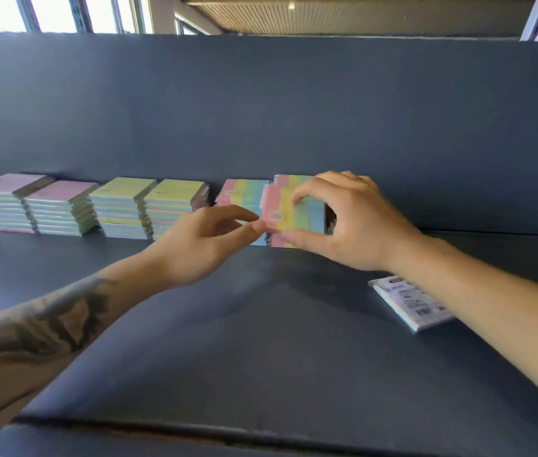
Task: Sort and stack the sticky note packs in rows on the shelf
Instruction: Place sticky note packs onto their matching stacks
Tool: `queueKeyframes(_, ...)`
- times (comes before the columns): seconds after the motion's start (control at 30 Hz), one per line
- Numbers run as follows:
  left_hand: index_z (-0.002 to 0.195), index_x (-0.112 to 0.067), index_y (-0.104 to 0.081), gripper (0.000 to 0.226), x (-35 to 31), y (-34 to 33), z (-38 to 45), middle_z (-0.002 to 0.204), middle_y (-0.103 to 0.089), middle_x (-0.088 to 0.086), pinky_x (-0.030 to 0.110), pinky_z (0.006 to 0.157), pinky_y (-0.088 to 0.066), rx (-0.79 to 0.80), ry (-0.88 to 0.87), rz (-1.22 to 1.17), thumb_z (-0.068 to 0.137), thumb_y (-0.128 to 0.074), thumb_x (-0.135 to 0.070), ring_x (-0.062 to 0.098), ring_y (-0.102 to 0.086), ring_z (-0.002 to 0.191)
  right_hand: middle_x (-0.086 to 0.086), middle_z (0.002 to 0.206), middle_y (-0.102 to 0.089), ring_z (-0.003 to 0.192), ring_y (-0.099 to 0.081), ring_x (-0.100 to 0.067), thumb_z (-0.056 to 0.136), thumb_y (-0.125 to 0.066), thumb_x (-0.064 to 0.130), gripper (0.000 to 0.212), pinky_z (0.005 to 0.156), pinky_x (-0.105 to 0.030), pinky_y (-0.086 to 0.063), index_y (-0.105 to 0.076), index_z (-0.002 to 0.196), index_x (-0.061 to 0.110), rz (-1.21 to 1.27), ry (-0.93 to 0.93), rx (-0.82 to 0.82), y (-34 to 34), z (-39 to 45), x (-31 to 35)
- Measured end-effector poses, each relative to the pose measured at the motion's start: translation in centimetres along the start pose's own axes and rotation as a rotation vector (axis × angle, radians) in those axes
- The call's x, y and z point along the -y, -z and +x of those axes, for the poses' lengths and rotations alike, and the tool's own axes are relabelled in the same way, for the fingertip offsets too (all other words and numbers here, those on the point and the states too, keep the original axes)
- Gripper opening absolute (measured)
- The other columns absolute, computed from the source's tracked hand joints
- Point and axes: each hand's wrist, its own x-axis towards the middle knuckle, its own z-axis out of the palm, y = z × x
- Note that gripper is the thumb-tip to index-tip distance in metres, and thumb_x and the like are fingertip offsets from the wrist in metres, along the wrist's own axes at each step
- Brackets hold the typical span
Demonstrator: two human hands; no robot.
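A row of sticky note stacks lines the back of the dark shelf [261, 324]: two pink-topped stacks [59, 206], two yellow-green stacks [149, 206] and two striped pastel stacks. My right hand [347, 222] grips the top striped pack [297, 212] on the rightmost stack, thumb under its front edge and fingers curled over the top. My left hand [208, 239] pinches the same pack's left front corner with its fingertips. The left striped stack [241, 192] is partly hidden behind my left hand.
One loose pack [406, 301] lies label side up on the shelf to the right, partly under my right forearm. A dark back panel [261, 110] rises behind the stacks. The shelf's front lip [195, 427] runs below my arms.
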Motion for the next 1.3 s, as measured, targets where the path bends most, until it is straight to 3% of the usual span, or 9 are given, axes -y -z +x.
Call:
queueKeyframes(0.1,0.131,-0.040,-0.062,0.054,1.7,0.6,-1.5,0.123,-0.070,-0.015,0.037,0.103,-0.049,-0.058,-0.005,0.355,0.089,-0.052,-0.074,0.012,-0.065,0.115,0.012,0.124,-0.061,0.121,-0.053,-0.022,0.082,-0.051,0.076,0.051,0.107,-0.044,-0.033,-0.055,0.117,0.039,-0.037,-0.027,0.089,-1.1,4.1,0.9)
queueKeyframes(0.2,0.146,-0.041,-0.048,0.064,2.5,0.6,-2.5,0.143,-0.059,-0.009,0.042,0.110,-0.043,0.064,0.055,0.623,0.092,-0.043,-0.077,0.020,-0.057,0.128,0.006,0.128,-0.061,0.125,-0.050,-0.026,0.092,-0.050,0.071,0.044,0.105,-0.045,-0.030,-0.050,0.121,0.038,-0.110,-0.034,0.156,-2.4,7.3,1.7)
queueKeyframes(0.3,0.146,-0.044,-0.046,0.066,3.3,0.2,-2.9,0.147,-0.052,-0.013,0.045,0.113,-0.038,0.136,0.098,0.627,0.091,-0.039,-0.081,0.016,-0.048,0.135,0.003,0.125,-0.061,0.125,-0.049,-0.028,0.095,-0.043,0.072,0.045,0.103,-0.047,-0.029,-0.048,0.123,0.037,-0.204,-0.052,0.238,-3.7,9.2,2.1)
queueKeyframes(0.4,0.143,-0.044,-0.049,0.066,4.1,-0.1,-3.2,0.143,-0.054,-0.015,0.043,0.110,-0.042,0.093,0.076,0.577,0.090,-0.040,-0.082,0.014,-0.050,0.131,0.003,0.125,-0.062,0.127,-0.048,-0.029,0.096,-0.039,0.072,0.043,0.103,-0.049,-0.030,-0.048,0.120,0.038,-0.228,-0.091,0.294,-4.7,9.8,2.0)
queueKeyframes(0.7,0.142,-0.039,-0.051,0.068,4.4,-0.4,-3.0,0.137,-0.056,-0.010,0.041,0.106,-0.043,0.093,0.092,0.583,0.090,-0.039,-0.081,0.016,-0.051,0.127,0.000,0.145,-0.050,0.132,-0.043,-0.030,0.100,-0.037,0.066,0.044,0.104,-0.050,-0.030,-0.051,0.132,0.039,-0.300,-0.138,0.298,-5.1,10.1,1.7)
queueKeyframes(0.87,0.142,-0.040,-0.051,0.067,4.2,-0.4,-3.1,0.136,-0.055,-0.010,0.040,0.104,-0.042,0.087,0.099,0.602,0.090,-0.039,-0.081,0.015,-0.051,0.126,0.003,0.163,-0.033,0.148,-0.028,-0.029,0.104,-0.028,0.062,0.053,0.112,-0.053,-0.023,-0.036,0.152,0.040,-0.336,-0.164,0.369,-5.1,9.5,1.7)
queueKeyframes(0.97,0.142,-0.039,-0.051,0.066,3.6,-0.3,-3.1,0.137,-0.055,-0.010,0.039,0.105,-0.041,0.101,0.106,0.632,0.091,-0.039,-0.080,0.015,-0.052,0.126,0.005,0.168,-0.022,0.153,-0.019,-0.026,0.107,-0.028,0.054,0.053,0.117,-0.053,-0.018,-0.027,0.158,0.041,-0.281,-0.169,0.329,-4.1,8.1,1.6)
queueKeyframes(1.13,0.135,-0.039,-0.057,0.063,1.3,-1.3,-2.5,0.134,-0.058,-0.009,0.044,0.107,-0.044,0.105,0.017,0.648,0.089,-0.043,-0.080,0.019,-0.056,0.122,0.010,0.150,-0.047,0.141,-0.037,-0.022,0.106,-0.041,0.037,0.037,0.112,-0.043,-0.023,-0.052,0.142,0.038,-0.154,-0.135,0.182,-0.7,2.9,0.1)
queueKeyframes(1.3,0.136,-0.040,-0.056,0.057,-3.1,-5.1,-0.9,0.132,-0.061,-0.007,0.043,0.103,-0.048,0.175,-0.134,0.589,0.091,-0.050,-0.074,0.021,-0.059,0.118,0.013,0.103,-0.067,0.098,-0.060,-0.011,0.099,-0.057,0.033,0.014,0.093,-0.038,-0.049,-0.071,0.101,0.034,0.039,-0.226,0.184,2.7,-3.6,-2.7)
